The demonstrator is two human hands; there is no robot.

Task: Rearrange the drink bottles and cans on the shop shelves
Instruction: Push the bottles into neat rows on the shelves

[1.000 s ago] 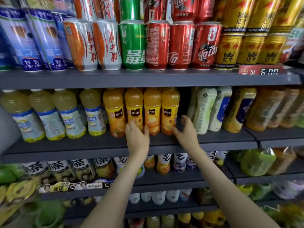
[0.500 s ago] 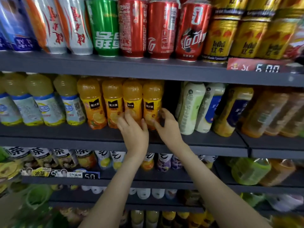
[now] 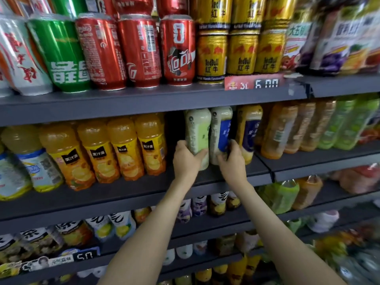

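From my head camera, looking forward and down, both my arms reach to the middle shelf (image 3: 123,194). My left hand (image 3: 188,159) grips the lower part of a pale bottle with a green label (image 3: 198,136), fingers curled round its left side and thumb laid across the front. My right hand (image 3: 233,161) grips the pale bottle with a blue label (image 3: 220,132) just beside it, fingers wrapped round its right side. The two bottles stand upright and touch each other, near the front edge of the shelf. Right of my right hand stands a yellowish bottle with a dark blue label (image 3: 248,130), then a row of amber and green bottles, blurred. Left of my left hand is a dark gap, and past it four orange juice bottles (image 3: 123,149) stand in a row, with paler yellow bottles further left. On the upper shelf (image 3: 144,103) I see a green can (image 3: 61,56), three red cans (image 3: 139,50) and stacked gold cans (image 3: 242,52), with a red price tag (image 3: 255,84) under the gold ones. Lower shelves hold more bottles, too blurred to tell
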